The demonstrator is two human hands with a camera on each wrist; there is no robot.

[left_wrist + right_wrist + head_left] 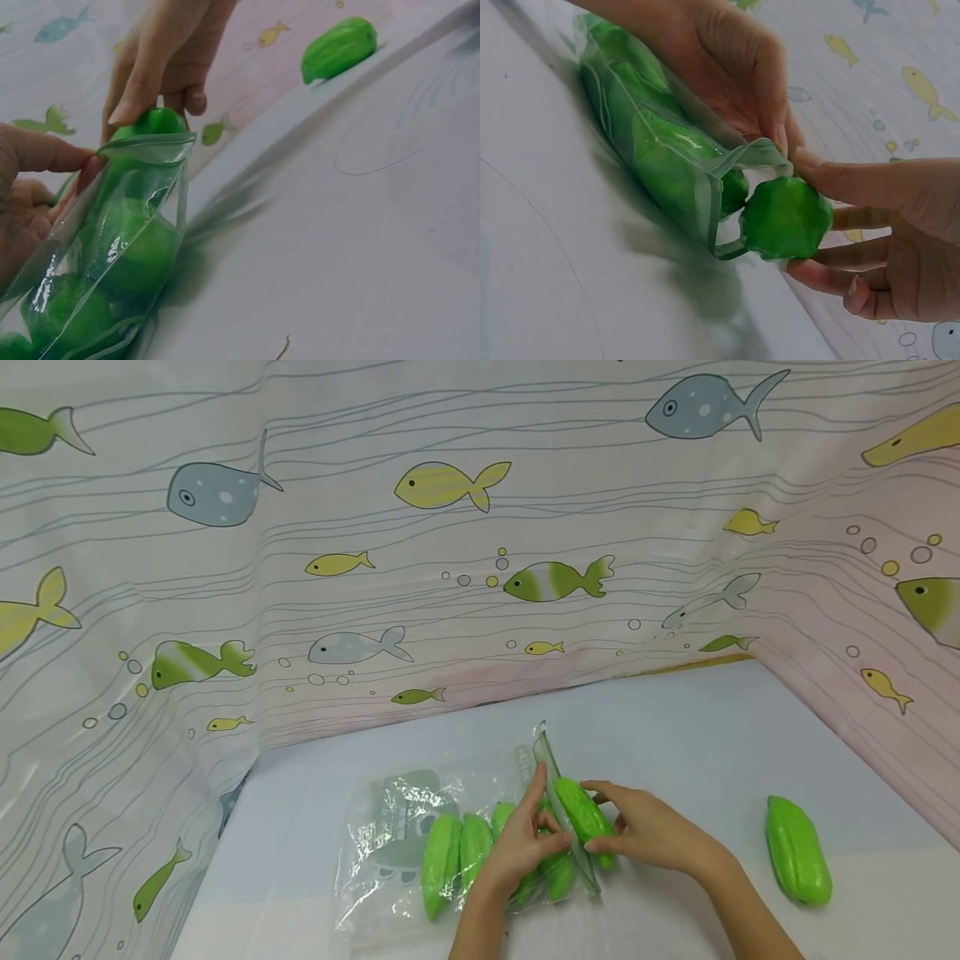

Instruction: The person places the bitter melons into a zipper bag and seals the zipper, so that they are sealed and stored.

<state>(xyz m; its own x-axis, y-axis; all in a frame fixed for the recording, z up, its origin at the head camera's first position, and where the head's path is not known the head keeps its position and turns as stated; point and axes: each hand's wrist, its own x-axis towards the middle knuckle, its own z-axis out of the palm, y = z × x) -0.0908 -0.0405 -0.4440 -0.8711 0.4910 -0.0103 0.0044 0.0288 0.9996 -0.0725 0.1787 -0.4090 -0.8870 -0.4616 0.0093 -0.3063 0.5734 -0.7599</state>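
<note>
A clear zip bag [352, 902] with a printed cartoon animal lies on the table, several bright green ridged gourd-like fruits [441, 864] side by side inside it. My left hand [521, 847] pinches the rim of the bag's mouth between thumb and fingers, and the mouth gapes in the right wrist view. Another green gourd [581, 814] is held by my right hand [660, 827], thumb on one side and fingers on the other. Its near end is at the opening [720, 217]; how far it reaches in is hard to tell.
One more green gourd [798, 852] lies loose on the white table [697, 735] to the right. A curtain printed with fish [450, 610] hangs behind the table and along both sides.
</note>
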